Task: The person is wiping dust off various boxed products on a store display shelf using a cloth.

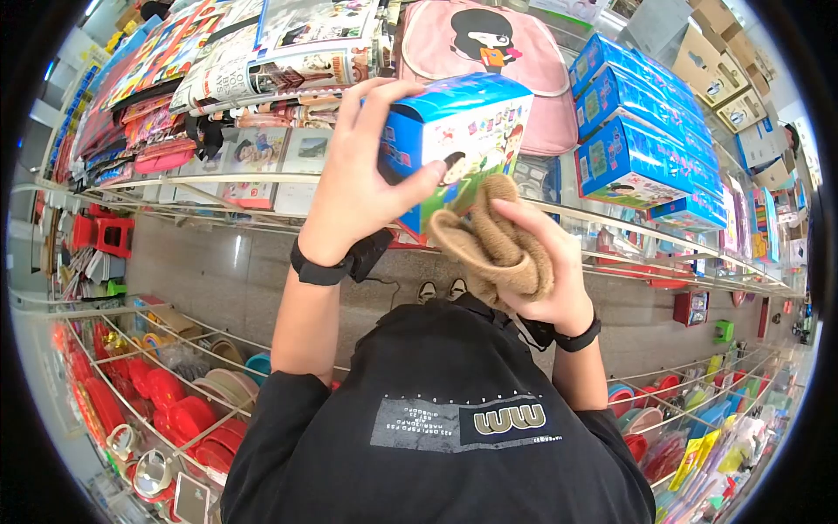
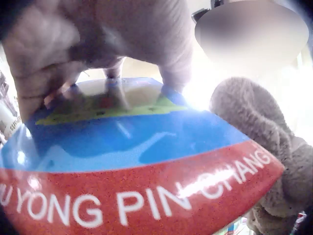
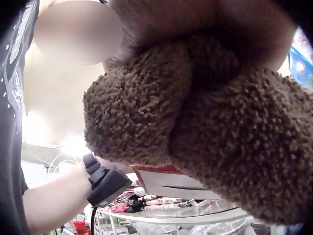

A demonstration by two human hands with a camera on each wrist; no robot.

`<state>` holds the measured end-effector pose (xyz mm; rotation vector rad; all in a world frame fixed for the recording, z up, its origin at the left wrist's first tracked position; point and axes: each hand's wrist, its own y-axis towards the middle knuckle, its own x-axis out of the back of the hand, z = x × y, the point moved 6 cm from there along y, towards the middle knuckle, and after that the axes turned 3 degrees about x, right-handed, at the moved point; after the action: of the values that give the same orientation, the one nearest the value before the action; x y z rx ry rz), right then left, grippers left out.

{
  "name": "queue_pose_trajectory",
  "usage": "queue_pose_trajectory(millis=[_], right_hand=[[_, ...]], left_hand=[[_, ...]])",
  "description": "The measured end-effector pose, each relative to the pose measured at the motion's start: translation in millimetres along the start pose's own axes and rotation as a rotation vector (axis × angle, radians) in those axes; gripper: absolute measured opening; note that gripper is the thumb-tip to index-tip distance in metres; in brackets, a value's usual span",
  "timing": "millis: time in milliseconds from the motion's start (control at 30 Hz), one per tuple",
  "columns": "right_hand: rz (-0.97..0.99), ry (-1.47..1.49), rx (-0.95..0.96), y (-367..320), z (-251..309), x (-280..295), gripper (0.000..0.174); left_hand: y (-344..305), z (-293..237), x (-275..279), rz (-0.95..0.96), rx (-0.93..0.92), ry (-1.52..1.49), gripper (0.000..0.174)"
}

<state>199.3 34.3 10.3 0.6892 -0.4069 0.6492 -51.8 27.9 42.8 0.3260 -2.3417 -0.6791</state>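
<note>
My left hand [image 1: 360, 170] grips a blue cardboard box [image 1: 476, 131] by one end, thumb on its printed front and fingers over the top edge. Cartoon children and green grass decorate that front. In the left wrist view a blue side and a red band with white letters show on the box [image 2: 122, 147]. Bunched in my right hand [image 1: 560, 275] is a brown fluffy cloth [image 1: 497, 249], which overlaps the box's lower right corner in the head view. The cloth [image 3: 137, 107] fills much of the right wrist view and hides most of the right fingers.
Behind the box lies a pink bag [image 1: 428, 44] with a cartoon girl. Similar blue boxes [image 1: 624, 157] are stacked at the right on the shelf. Printed bags [image 1: 249, 79] pile up at the left. Racks with red plastic wares [image 1: 188, 419] stand on both sides behind me.
</note>
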Motion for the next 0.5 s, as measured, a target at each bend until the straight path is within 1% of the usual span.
queue_pose_trajectory(millis=[33, 67, 100, 200, 267, 333, 367, 400, 500], right_hand=[[-0.028, 0.006, -0.021, -5.8, -7.0, 4.0, 0.081], [-0.119, 0.090, -0.066, -13.6, -15.4, 8.4, 0.076], [-0.210, 0.101, -0.110, -20.9, -20.5, 14.8, 0.074], [-0.454, 0.136, -0.222, -46.9, -32.5, 33.2, 0.073], [-0.565, 0.145, -0.228, -58.2, -35.6, 43.1, 0.072], [-0.581, 0.139, -0.241, -69.4, -41.6, 46.5, 0.071], [-0.586, 0.154, -0.260, -73.8, -42.9, 46.5, 0.070], [-0.593, 0.171, -0.280, -76.8, -44.4, 46.0, 0.070], [-0.602, 0.168, -0.302, -80.8, -49.6, 40.8, 0.070]], left_hand=[[0.4, 8.1, 0.1, -0.005, 0.024, -0.032, 0.074], [0.3, 15.5, -0.2, -0.009, 0.048, -0.065, 0.073], [0.2, 22.9, -2.4, 0.012, 0.128, -0.160, 0.071], [9.0, 27.5, -14.0, 0.028, 0.198, -0.614, 0.065], [16.9, 31.5, -27.3, 0.105, 0.195, -0.751, 0.064], [22.0, 37.6, -46.6, 0.156, 0.195, -0.877, 0.064], [21.6, 43.4, -55.5, 0.179, 0.265, -0.831, 0.075], [23.9, 44.4, -64.6, 0.221, 0.266, -0.875, 0.075], [30.3, 35.8, -81.2, 0.258, 0.186, -0.886, 0.080]])
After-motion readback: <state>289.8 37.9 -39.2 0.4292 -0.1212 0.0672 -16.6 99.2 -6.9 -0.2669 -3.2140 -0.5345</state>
